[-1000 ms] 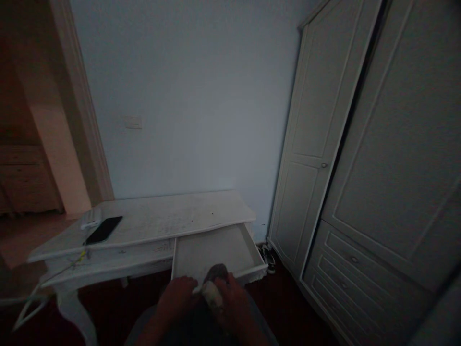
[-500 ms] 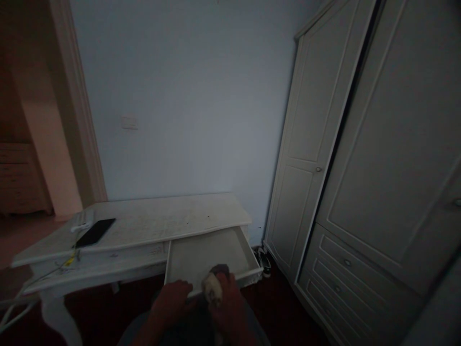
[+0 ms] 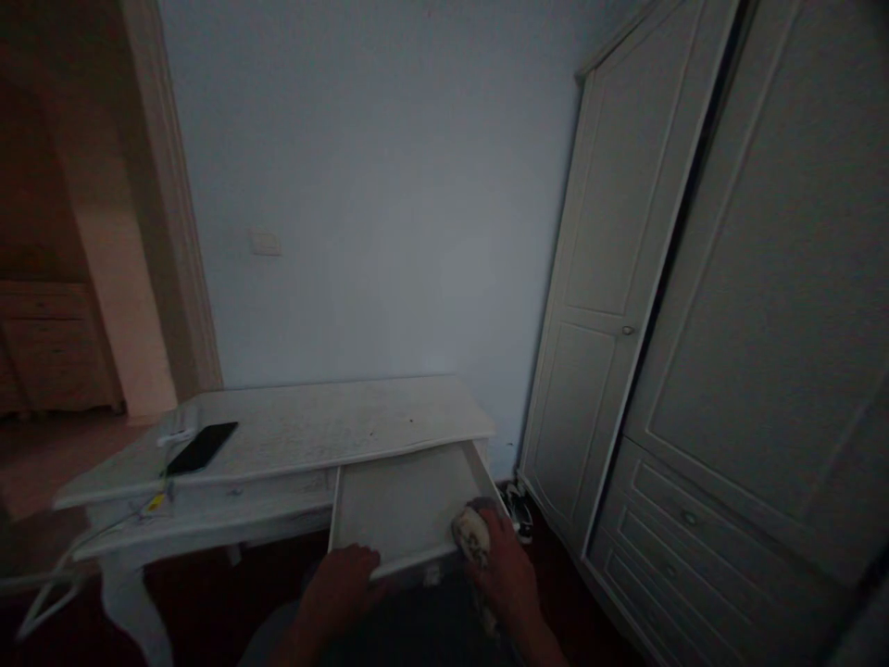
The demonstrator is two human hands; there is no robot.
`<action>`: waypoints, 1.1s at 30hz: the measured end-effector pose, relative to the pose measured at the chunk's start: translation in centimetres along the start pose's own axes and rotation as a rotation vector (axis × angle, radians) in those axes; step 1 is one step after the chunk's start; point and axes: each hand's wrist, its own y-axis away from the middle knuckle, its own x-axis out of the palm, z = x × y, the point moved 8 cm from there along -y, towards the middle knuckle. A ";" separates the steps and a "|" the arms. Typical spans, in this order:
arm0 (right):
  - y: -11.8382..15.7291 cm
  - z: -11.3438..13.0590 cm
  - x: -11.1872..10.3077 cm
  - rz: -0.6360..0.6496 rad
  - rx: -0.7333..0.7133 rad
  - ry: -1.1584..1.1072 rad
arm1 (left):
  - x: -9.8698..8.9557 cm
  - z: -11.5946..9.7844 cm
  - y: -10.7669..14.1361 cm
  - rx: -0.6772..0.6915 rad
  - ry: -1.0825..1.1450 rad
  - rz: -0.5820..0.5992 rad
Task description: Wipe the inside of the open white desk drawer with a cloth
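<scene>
A white desk (image 3: 347, 417) stands against the wall, its right-hand drawer (image 3: 403, 505) pulled out with a bare bottom. My left hand (image 3: 347, 579) grips the front edge of the drawer near its left corner. At the drawer's front right corner is my right hand (image 3: 504, 560), its fingers closed around a crumpled, light patterned cloth (image 3: 472, 534). Part of the cloth hangs down below this hand.
On the desk's left end lie a black phone (image 3: 203, 448) and a white object with a cable. A white wardrobe (image 3: 597, 278) stands close on the right. Dark shoes (image 3: 518, 511) are on the floor beside the drawer.
My right hand has moved right with the cloth, from the middle of the drawer's front to its right corner. My left hand stays at the front edge. The view has shifted slightly.
</scene>
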 end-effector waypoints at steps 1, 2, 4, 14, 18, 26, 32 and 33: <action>-0.1 -1.9 -1.0 -0.038 0.039 -0.020 | 0.0 0.0 -0.1 0.004 -0.004 0.004; -0.1 -3.4 -1.7 -0.072 0.060 -0.045 | 0.0 -0.1 -0.1 0.007 -0.009 0.007; -0.1 -5.3 -2.3 -0.125 0.079 -0.088 | -0.2 -0.1 -0.2 0.002 -0.016 0.003; 2.8 5.0 7.3 0.000 -0.141 -0.097 | -0.7 -0.5 0.2 -0.021 -0.012 0.042; 3.9 8.1 9.0 0.072 -0.189 -0.086 | -0.8 -0.4 0.3 -0.038 0.002 0.051; 2.7 -3.0 3.0 -0.196 0.052 -0.205 | -1.0 -0.6 0.3 -0.013 0.000 0.013; 1.4 -8.7 -1.6 -0.432 0.282 -0.533 | -1.1 -0.5 0.3 -0.024 -0.013 0.014; 1.4 -9.0 -1.3 -0.470 0.334 -0.583 | -1.2 -0.6 0.3 -0.019 -0.020 0.015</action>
